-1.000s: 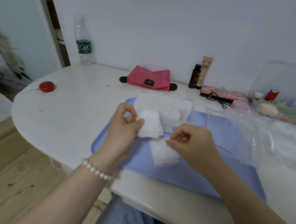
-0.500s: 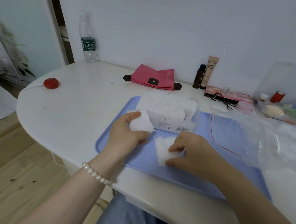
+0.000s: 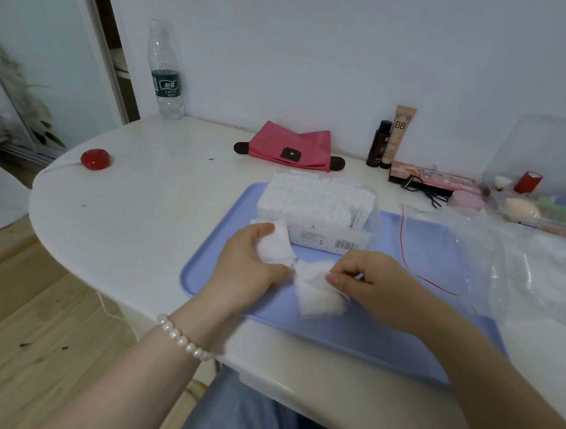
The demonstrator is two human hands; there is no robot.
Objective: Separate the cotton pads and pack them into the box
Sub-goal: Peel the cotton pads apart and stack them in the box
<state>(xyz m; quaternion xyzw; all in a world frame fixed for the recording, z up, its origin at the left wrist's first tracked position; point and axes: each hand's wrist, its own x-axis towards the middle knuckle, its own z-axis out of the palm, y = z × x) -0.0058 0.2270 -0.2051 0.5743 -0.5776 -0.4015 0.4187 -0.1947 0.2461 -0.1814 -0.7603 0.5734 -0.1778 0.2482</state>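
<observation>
Head view | left hand (image 3: 249, 265) grips white square cotton pads (image 3: 276, 247) | right hand (image 3: 367, 282) pinches thin white pad layer (image 3: 318, 295) | risk: tearing, dropping short of clear plastic box (image 3: 318, 210)

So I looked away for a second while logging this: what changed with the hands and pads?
Both hands came down toward the blue tray. The left hand keeps gripping its stack of pads. The right hand, earlier lifting the other pads clear, now pinches them low over the tray. The box stayed put.
</observation>
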